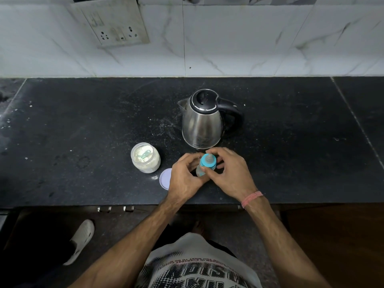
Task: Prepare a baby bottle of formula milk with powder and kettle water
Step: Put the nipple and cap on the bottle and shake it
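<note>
Baby bottle (201, 171): positioned near the front edge of the black counter (83, 125), held between both hands. Left hand (184, 175) fingers curl round the clear body; right hand (230, 173) fingers curl round the blue collar (207, 163) with teat. Lilac lid (164, 179) lies flat just left. Open powder jar (145, 157) containing scoop (145, 154) stands beyond. Steel kettle (202, 121), lid closed, stands behind the bottle.
</note>
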Demonstrator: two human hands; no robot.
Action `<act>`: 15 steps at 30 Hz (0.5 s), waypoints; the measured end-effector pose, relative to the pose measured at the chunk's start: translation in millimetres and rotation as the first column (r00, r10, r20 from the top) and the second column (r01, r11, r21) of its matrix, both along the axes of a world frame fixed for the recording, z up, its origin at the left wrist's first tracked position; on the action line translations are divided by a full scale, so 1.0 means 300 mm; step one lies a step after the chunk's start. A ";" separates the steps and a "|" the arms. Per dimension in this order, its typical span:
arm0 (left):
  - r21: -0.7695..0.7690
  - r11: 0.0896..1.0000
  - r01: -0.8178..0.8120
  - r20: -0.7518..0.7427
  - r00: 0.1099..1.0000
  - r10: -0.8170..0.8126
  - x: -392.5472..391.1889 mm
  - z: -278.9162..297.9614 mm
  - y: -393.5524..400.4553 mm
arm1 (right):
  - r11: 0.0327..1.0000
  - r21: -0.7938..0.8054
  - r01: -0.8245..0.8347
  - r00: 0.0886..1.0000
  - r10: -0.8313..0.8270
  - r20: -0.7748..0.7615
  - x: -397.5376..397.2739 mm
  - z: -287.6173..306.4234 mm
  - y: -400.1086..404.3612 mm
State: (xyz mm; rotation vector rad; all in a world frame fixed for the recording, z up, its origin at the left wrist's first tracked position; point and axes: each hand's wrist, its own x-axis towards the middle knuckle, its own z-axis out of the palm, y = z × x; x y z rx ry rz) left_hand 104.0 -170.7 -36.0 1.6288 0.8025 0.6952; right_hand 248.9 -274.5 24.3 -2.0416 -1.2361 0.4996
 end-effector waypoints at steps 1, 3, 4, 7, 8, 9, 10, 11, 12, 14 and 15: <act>0.005 1.000 0.007 -0.009 1.000 -0.007 0.000 -0.006 0.003 | 1.000 -0.020 -0.018 1.000 0.019 0.014 -0.001 0.001 0.000; 0.009 1.000 0.026 -0.026 0.999 -0.026 -0.003 -0.018 0.006 | 0.996 -0.067 -0.060 0.998 0.061 0.012 0.003 0.003 -0.003; 0.010 0.999 0.035 -0.032 0.999 -0.034 -0.004 -0.023 0.006 | 0.993 -0.080 -0.084 0.996 0.084 0.003 0.005 0.002 -0.006; 0.006 0.999 0.047 -0.039 0.998 -0.047 -0.008 -0.034 0.004 | 0.986 -0.083 -0.143 0.990 0.142 -0.022 0.013 -0.001 -0.014; -0.002 0.999 0.050 -0.038 0.998 -0.050 -0.009 -0.038 0.002 | 0.985 -0.088 -0.152 0.988 0.150 -0.023 0.014 -0.001 -0.016; -0.006 0.998 0.055 -0.039 0.998 -0.055 -0.008 -0.042 0.001 | 0.983 -0.096 -0.156 0.988 0.155 -0.022 0.015 -0.002 -0.015; -0.005 0.998 0.060 -0.041 0.997 -0.061 -0.006 -0.044 0.000 | 0.982 -0.103 -0.157 0.988 0.156 -0.019 0.017 -0.004 -0.014; -0.005 0.998 0.062 -0.044 0.997 -0.062 -0.005 -0.046 -0.001 | 0.982 -0.110 -0.155 0.988 0.154 -0.015 0.019 -0.007 -0.013; -0.008 0.998 0.060 -0.046 0.997 -0.060 -0.003 -0.045 -0.003 | 0.982 -0.116 -0.147 0.989 0.147 -0.009 0.021 -0.011 -0.012; -0.008 0.999 0.046 -0.052 0.998 -0.046 0.002 -0.042 -0.005 | 0.984 -0.124 -0.126 0.992 0.128 0.007 0.022 -0.020 -0.011; -0.004 0.999 0.039 -0.058 0.998 -0.039 0.004 -0.044 -0.005 | 0.985 -0.127 -0.113 0.993 0.115 0.011 0.022 -0.024 -0.012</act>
